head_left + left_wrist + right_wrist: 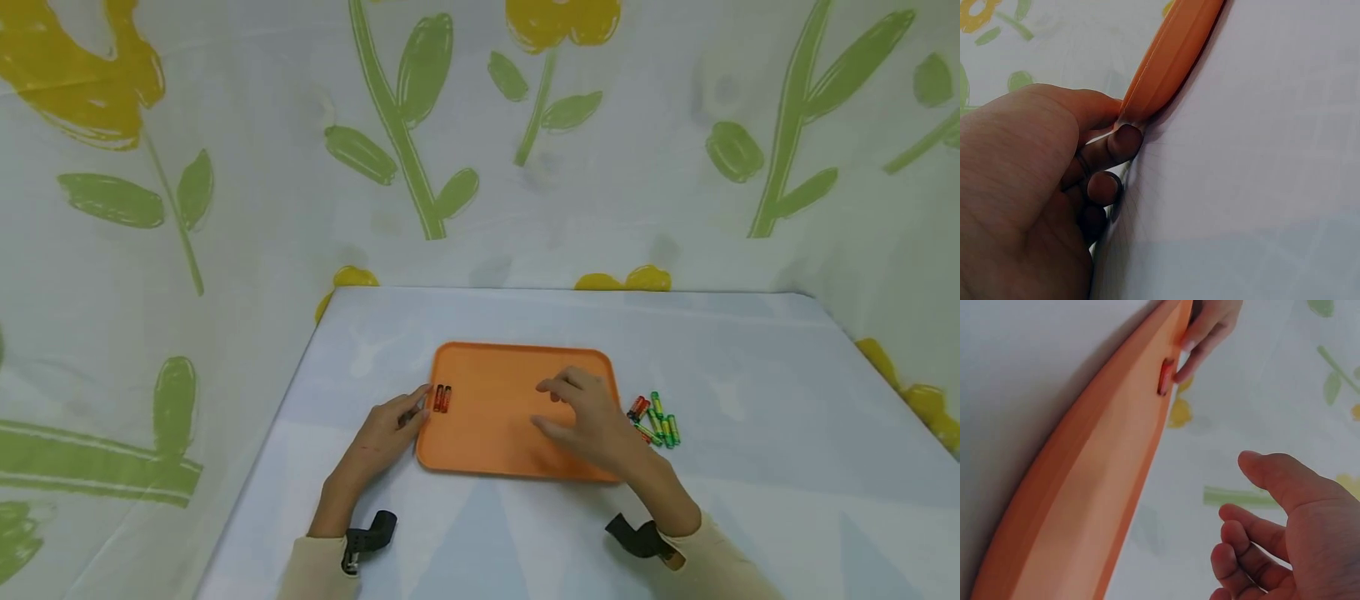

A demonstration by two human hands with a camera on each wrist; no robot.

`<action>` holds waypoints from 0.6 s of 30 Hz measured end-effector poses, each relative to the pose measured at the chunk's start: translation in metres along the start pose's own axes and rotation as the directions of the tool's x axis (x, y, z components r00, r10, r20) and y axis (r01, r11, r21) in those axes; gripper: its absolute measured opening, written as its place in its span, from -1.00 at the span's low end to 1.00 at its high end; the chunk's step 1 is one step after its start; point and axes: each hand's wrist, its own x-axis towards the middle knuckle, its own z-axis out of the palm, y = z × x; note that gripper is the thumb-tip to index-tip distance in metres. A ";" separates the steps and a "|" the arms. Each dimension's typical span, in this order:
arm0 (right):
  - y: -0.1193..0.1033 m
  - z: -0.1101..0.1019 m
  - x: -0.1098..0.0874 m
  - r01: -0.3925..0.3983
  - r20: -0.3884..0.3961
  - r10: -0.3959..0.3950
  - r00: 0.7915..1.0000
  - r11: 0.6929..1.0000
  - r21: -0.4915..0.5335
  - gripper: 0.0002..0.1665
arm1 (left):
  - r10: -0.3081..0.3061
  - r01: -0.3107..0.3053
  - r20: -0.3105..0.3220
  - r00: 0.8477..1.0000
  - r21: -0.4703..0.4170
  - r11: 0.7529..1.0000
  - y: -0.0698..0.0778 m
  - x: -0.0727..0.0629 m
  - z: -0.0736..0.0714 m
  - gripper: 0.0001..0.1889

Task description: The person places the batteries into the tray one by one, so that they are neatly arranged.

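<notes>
**Two red batteries on the tray, by the left hand**

The left hand (384, 437) has its thumb and forefinger apart, tips against the left rim of an orange tray (487, 429). Just inside that rim, near those tips, two red batteries (447, 400) lie side by side. The right hand (592, 421) hovers over the tray's right part, thumb and fingers parted, holding nothing. Beyond it, red and green batteries (665, 430) lie jumbled beside the tray. A pale, blue-patterned tabletop (750, 400) spreads beneath; flower-printed fabric (262, 108) surrounds it.
</notes>
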 end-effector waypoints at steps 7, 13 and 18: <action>0.026 -0.019 -0.023 0.058 -0.091 -0.066 0.994 0.995 -0.082 -0.59 | -0.002 0.002 -0.007 1.000 0.007 1.000 0.001 -0.001 -0.001 -0.49; 0.046 -0.034 -0.040 0.017 -0.109 -0.030 0.994 0.992 -0.125 -0.56 | 0.014 -0.014 -0.015 1.000 -0.006 1.000 0.001 -0.002 -0.001 -0.50; 0.058 -0.046 -0.052 -0.100 -0.104 0.083 0.991 0.981 -0.165 -0.56 | 0.003 -0.003 -0.004 1.000 -0.006 1.000 0.003 -0.003 -0.001 -0.49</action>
